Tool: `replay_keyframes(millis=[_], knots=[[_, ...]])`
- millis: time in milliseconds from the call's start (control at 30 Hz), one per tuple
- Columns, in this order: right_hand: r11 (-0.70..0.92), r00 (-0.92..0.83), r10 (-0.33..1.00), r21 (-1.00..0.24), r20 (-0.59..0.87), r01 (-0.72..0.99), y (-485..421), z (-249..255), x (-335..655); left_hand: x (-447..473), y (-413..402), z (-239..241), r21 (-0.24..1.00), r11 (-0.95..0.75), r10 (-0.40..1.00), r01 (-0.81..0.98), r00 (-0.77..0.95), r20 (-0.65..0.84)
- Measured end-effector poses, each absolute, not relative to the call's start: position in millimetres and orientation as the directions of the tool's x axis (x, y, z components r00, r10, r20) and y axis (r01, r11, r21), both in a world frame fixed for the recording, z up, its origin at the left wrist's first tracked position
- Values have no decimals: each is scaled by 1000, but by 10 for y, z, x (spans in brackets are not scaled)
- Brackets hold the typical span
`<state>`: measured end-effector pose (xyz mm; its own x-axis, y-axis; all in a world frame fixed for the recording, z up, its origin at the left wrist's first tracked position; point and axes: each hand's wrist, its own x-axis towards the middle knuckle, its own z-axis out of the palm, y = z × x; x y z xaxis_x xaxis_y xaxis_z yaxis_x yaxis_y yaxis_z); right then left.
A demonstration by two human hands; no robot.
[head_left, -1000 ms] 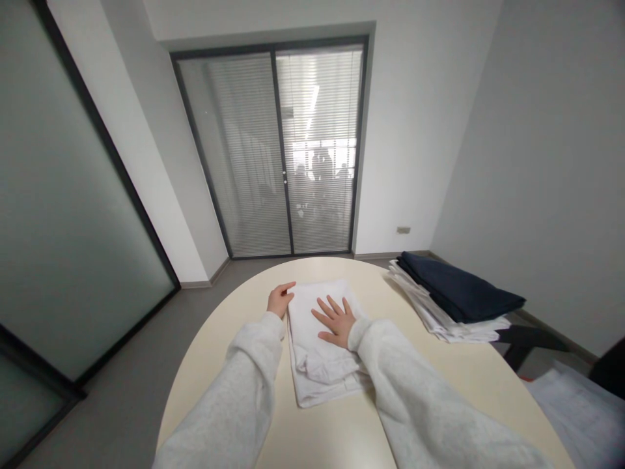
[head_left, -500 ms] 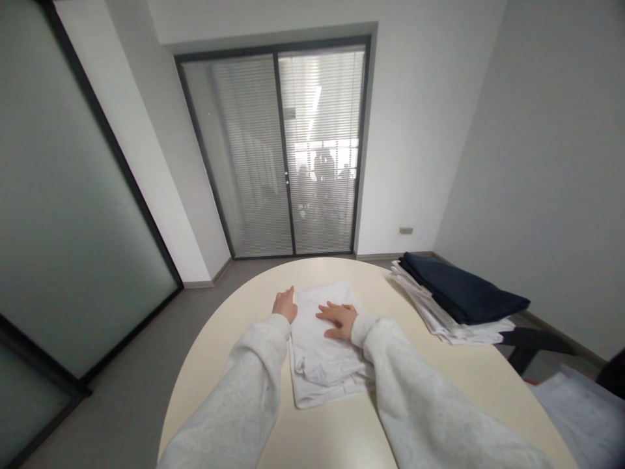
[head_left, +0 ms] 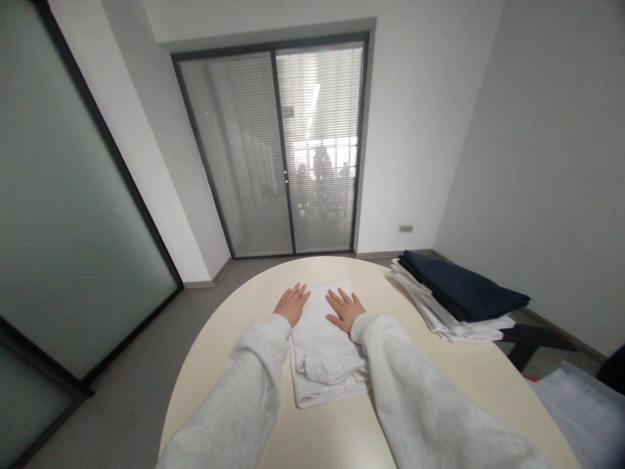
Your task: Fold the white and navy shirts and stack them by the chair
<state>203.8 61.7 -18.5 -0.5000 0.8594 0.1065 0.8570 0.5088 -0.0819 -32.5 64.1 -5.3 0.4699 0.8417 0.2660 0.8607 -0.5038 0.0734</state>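
Fingers (head_left: 299,291) of the left hand (head_left: 291,305) lie spread and flat, holding nothing, pressed on the left edge of the white cloth (head_left: 325,342), partly over the bare table. Fingers (head_left: 342,297) of the right hand (head_left: 346,310) are likewise splayed wide and flat, palm down on the cloth's far right part, gripping nothing.

By size: the table (head_left: 234,352) is round and pale, its far edge curving just past the cloth's far end, its left edge falling off to grey floor (head_left: 127,384). A wide stretch of bare top lies left of the cloth, and another between the cloth and the pile at the right edge. That pile (head_left: 454,312) is folded white fabric with a dark navy piece (head_left: 463,290) on top, and it overhangs the table's right edge, well apart from both hands. The cloth, folded into a long rectangle, lies in the middle of the table, running from near the far edge toward the near one; its near end shows loose folded layers. Both grey sleeves (head_left: 244,397) flank its long sides.
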Motion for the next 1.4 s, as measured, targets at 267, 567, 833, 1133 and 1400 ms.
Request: replay_keyframes(millis=[267, 567, 833, 1133, 1400], knots=[[462, -458, 887, -91, 65, 882, 633, -160, 2013, -311, 723, -192, 176, -348, 929, 921, 314, 194], [464, -445, 882, -122, 155, 877, 546, -8, 2122, -222, 698, -293, 190, -222, 974, 956, 209, 89], [478, -464, 877, -135, 125, 868, 622, -182, 2139, -240, 691, -235, 141, -168, 985, 976, 160, 67], [421, -423, 906, -181, 26, 889, 708, -229, 2146, -241, 602, -152, 79, -125, 992, 989, 123, 30], [192, -189, 981, -75, 37, 979, 816, -224, 2253, -78, 386, 154, 69, -366, 896, 928, 372, -243]])
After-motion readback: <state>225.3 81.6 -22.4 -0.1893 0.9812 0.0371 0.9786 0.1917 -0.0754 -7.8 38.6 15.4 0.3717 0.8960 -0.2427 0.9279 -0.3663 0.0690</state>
